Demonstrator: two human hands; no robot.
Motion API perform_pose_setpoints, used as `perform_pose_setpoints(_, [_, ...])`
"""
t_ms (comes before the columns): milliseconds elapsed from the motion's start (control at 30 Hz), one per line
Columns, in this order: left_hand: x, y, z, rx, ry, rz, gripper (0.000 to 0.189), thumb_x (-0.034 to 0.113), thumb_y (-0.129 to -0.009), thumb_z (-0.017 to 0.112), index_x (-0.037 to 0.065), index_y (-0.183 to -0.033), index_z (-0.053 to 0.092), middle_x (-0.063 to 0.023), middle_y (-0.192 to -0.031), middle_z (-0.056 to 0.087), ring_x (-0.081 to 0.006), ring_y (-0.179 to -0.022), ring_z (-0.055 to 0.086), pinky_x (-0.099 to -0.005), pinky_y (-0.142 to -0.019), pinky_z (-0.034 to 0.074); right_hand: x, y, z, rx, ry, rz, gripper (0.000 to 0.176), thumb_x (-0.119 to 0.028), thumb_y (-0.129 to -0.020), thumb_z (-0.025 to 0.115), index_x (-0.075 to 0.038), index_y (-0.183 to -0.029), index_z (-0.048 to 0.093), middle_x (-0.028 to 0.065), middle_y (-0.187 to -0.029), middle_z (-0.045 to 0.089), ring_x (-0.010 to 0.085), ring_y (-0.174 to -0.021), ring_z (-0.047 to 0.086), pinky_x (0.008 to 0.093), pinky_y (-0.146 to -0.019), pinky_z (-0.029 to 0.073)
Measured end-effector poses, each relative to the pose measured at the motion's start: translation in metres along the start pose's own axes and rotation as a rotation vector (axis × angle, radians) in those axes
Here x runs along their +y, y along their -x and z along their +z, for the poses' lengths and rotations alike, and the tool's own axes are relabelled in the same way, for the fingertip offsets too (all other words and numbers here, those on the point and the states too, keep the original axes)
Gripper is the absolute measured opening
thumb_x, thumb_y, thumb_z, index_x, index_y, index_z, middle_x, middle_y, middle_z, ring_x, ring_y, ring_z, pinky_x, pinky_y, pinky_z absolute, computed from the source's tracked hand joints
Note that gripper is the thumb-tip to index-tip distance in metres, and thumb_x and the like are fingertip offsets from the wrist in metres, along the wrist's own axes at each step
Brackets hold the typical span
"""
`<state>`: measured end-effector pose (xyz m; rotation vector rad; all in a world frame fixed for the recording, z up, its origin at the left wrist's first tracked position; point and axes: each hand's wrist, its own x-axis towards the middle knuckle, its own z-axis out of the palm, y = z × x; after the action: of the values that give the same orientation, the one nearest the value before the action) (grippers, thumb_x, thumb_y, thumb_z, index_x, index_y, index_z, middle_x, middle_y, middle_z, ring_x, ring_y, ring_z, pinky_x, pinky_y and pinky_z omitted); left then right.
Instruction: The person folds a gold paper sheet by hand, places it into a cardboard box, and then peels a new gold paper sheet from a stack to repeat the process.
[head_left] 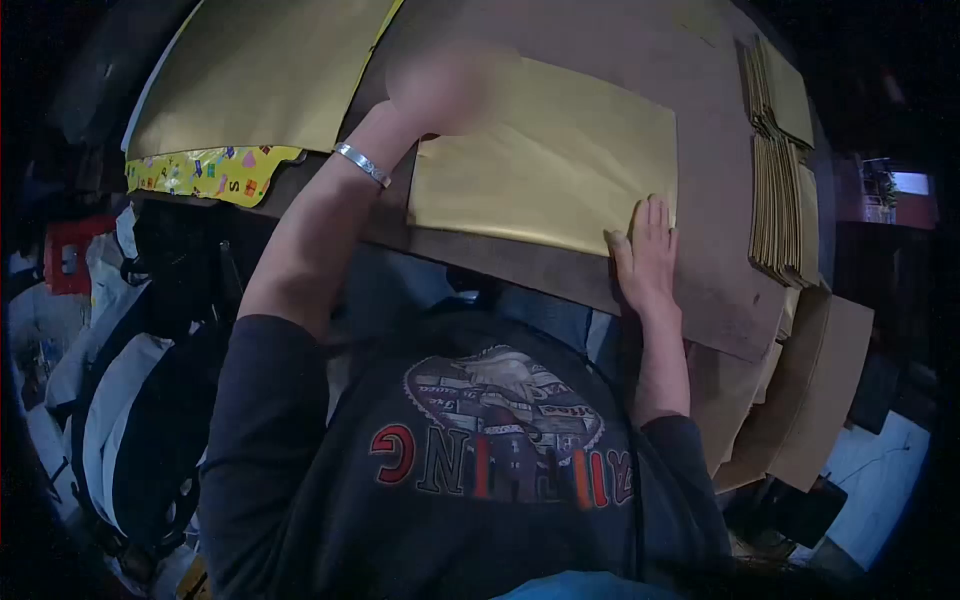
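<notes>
The gold paper piece [550,165] lies flat on the brown tabletop [718,270], in front of the person. The right hand [648,255] rests at its near right corner, with the grip released and the fingers laid flat. The left hand [445,88], above a silver bracelet [362,165], is at the far left part of the piece, but it is blurred, so I cannot tell its grip. A pile of folded gold paper [778,205] stands to the right; a larger gold sheet [265,80] lies to the left, over a yellow printed sheet [215,177].
</notes>
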<state>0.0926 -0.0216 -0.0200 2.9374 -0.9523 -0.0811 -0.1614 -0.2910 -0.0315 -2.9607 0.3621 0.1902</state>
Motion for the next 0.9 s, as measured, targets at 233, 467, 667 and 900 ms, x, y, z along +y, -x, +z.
perform_pose_setpoints(233, [0.070, 0.025, 0.021, 0.254, 0.208, 0.195, 0.050, 0.046, -0.088, 0.059, 0.020, -0.131, 0.056, -0.0130, -0.146, 0.041, -0.0321, -0.139, 0.031, -0.0658, -0.106, 0.027, 0.006, 0.003, -0.002, 0.002, 0.064, 0.029, 0.073, -0.048, -0.100, 0.036, 0.002, -0.151, 0.018, 0.0212, -0.159, 0.011, 0.0347, -0.148, 0.005, 0.0510, -0.118, 0.005])
perform_pose_setpoints(467, [0.143, 0.080, 0.035, 0.296, 0.341, 0.383, 0.056, 0.047, -0.085, 0.062, 0.016, -0.130, 0.056, -0.0134, -0.144, 0.043, -0.0309, -0.138, 0.032, -0.0591, -0.107, 0.027, 0.008, 0.003, -0.001, 0.014, 0.074, 0.016, 0.073, -0.048, -0.100, 0.036, 0.002, -0.150, 0.019, 0.0215, -0.158, 0.012, 0.0347, -0.148, 0.006, 0.0526, -0.118, 0.006])
perform_pose_setpoints(667, [0.040, 0.126, 0.025, 0.300, 0.162, 0.163, 0.057, 0.044, -0.087, 0.062, 0.016, -0.135, 0.053, -0.0147, -0.146, 0.041, -0.0344, -0.138, 0.035, -0.0635, -0.107, 0.027, 0.005, 0.004, -0.003, 0.022, 0.066, 0.011, 0.074, -0.050, -0.101, 0.033, 0.002, -0.150, 0.018, 0.0217, -0.158, 0.012, 0.0351, -0.148, 0.006, 0.0524, -0.118, 0.006])
perform_pose_setpoints(900, [-0.013, 0.172, -0.003, 0.368, 0.856, -0.290, 0.022, 0.023, -0.093, 0.059, 0.002, -0.096, 0.067, -0.0094, -0.082, 0.067, -0.0228, -0.073, 0.065, -0.0329, -0.068, 0.053, 0.003, 0.003, -0.006, -0.021, 0.050, 0.044, 0.075, -0.052, -0.101, 0.029, 0.001, -0.151, 0.015, 0.0208, -0.159, 0.009, 0.0330, -0.148, 0.003, 0.0505, -0.118, 0.004])
